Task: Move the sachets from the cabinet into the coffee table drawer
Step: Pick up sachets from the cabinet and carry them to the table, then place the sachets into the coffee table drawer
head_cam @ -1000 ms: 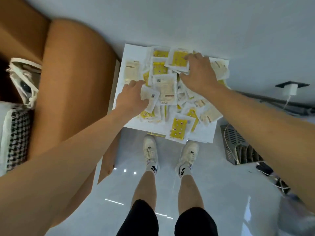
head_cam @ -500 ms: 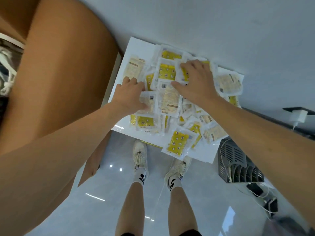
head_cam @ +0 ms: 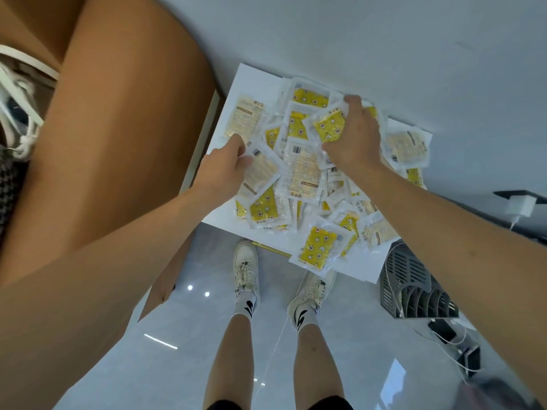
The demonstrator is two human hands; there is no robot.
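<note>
A yellow-printed sachet (head_cam: 328,125) is being pinched at its edge in the grip of the right hand (head_cam: 353,137), thumb and curled fingers closed on it and its near side being tilted up off the heap, while a pale sachet (head_cam: 260,170) is being held in the grip of the left hand (head_cam: 225,164), whose fingers are being curled over its corner. Both held sachets are lying on, or just above, the pile of sachets (head_cam: 305,179), which is being spread in overlapping layers across the white surface (head_cam: 236,93) of the cabinet, set against the wall (head_cam: 355,34). One yellow sachet (head_cam: 321,247) is hanging over the near edge of that surface, above the person's white shoes (head_cam: 245,267) on the glossy floor (head_cam: 177,335). A brown upholstered seat (head_cam: 112,119) is standing just to the left of the cabinet, and a dark slatted rack (head_cam: 414,285) with cables is sitting on the floor to the right. No coffee table or drawer is being shown, so the task is being judged as barely begun: the sachets are only being gathered, nearly the whole pile is still being left on the cabinet, and all the carrying and stowing in the drawer is still to be done
</note>
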